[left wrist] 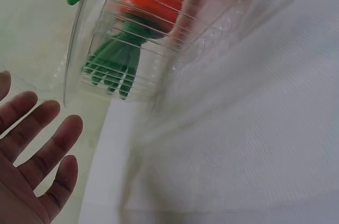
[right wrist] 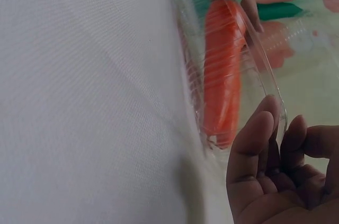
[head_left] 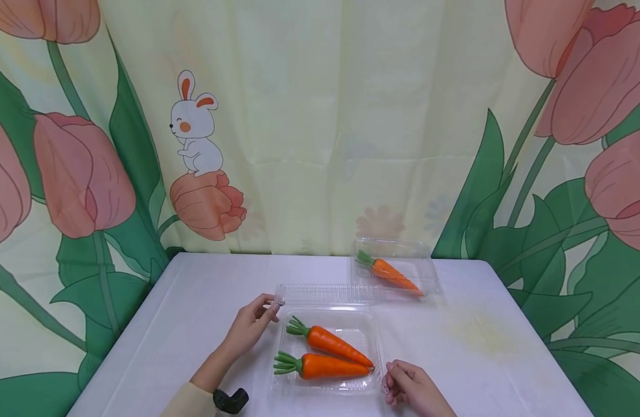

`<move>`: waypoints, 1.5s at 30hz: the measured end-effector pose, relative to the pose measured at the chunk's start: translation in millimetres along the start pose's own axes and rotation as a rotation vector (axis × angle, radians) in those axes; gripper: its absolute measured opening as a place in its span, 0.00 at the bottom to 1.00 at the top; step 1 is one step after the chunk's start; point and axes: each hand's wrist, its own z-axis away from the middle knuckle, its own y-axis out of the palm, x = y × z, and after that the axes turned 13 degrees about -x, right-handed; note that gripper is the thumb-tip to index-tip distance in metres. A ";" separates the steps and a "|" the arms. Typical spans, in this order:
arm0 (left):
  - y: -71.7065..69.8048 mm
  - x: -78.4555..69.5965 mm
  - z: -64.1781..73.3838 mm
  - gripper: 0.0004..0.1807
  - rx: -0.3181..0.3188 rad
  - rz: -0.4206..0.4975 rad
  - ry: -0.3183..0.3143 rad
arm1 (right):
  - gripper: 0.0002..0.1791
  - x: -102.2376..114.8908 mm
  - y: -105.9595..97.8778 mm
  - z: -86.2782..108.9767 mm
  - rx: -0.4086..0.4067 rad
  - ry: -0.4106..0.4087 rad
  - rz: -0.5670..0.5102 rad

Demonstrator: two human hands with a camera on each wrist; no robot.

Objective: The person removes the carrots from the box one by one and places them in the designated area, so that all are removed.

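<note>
A clear plastic clamshell box [head_left: 325, 389] lies with its lid [head_left: 327, 294] raised open at the back. Inside are two orange carrots with green tops, the upper one [head_left: 334, 343] slanting and the lower one [head_left: 336, 366] nearly level. My left hand [head_left: 252, 324] is beside the lid's left corner; in the left wrist view its fingers [left wrist: 50, 152] are spread. Whether they touch the lid is unclear. My right hand [head_left: 410, 387] is at the box's front right corner, with fingers loosely bent beside the rim in the right wrist view. No grip on the rim is plain.
Behind to the right, another clear box [head_left: 429, 275] holds one carrot [head_left: 392, 273]. A white cloth [head_left: 481, 341] covers the table. A curtain [head_left: 299, 116] with tulips and a rabbit hangs behind the table's back edge.
</note>
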 end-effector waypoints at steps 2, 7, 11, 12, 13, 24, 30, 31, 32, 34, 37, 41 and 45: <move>0.5 -0.6 -0.9 0.11 -0.004 0.005 0.009 | 0.20 -0.3 0.1 -0.3 0.010 -0.008 -0.006; 1.5 -1.9 -2.5 0.15 -0.009 0.032 0.027 | 0.20 -1.1 -0.2 -0.9 0.015 -0.016 -0.010; 2.3 -2.0 -3.4 0.18 -0.016 0.016 0.023 | 0.20 -1.1 0.0 -1.3 0.004 -0.010 0.004; 2.5 -1.6 -3.6 0.19 -0.016 0.008 0.016 | 0.19 -1.0 0.2 -1.2 0.002 -0.006 0.006; 2.6 -1.1 -3.3 0.20 -0.013 0.005 0.009 | 0.19 -0.7 0.5 -1.2 0.001 -0.002 0.008; 2.9 4.1 1.1 0.27 0.102 0.001 -0.056 | 0.20 -0.8 1.8 -1.5 0.013 0.006 0.015; -0.5 2.8 2.8 0.27 0.151 0.095 -0.119 | 0.20 -0.9 1.9 -1.6 0.015 0.007 0.015; -0.9 2.5 3.0 0.28 0.158 0.117 -0.137 | 0.20 -0.8 1.9 -1.9 0.015 0.008 0.015; -1.4 1.9 3.2 0.29 0.167 0.139 -0.155 | 0.20 -0.6 2.0 -1.9 0.014 0.009 0.014; -1.8 0.4 3.4 0.30 0.182 0.177 -0.206 | 0.20 -0.1 1.9 -1.8 0.016 0.011 0.013; -1.5 -1.6 3.3 0.32 0.190 0.219 -0.277 | 0.21 0.6 0.9 -1.6 0.025 0.009 0.011; -0.8 -3.4 3.5 0.36 0.188 0.235 -0.330 | 0.21 1.6 -1.6 -2.6 0.026 0.008 0.023; -0.8 -4.2 4.6 0.36 0.177 0.246 -0.339 | 0.21 2.9 -5.2 -5.2 0.005 -0.016 0.047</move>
